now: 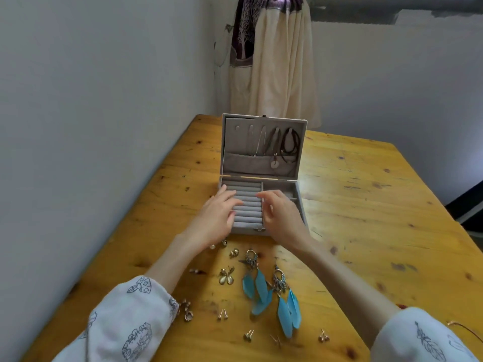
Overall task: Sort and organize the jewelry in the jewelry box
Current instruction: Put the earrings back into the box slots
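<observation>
Both hands over the open jewelry box point(300, 205): left hand point(214, 218) and right hand point(282, 215) flank the ring rolls point(248, 202), fingers loose. Blue feather earrings point(271, 296) lie on the bench point(366, 218).

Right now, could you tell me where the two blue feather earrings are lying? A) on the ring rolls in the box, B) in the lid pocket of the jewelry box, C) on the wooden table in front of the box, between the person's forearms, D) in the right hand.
C: the blue feather earrings lie on the wooden table, nearer the person than the open jewelry box.
</observation>
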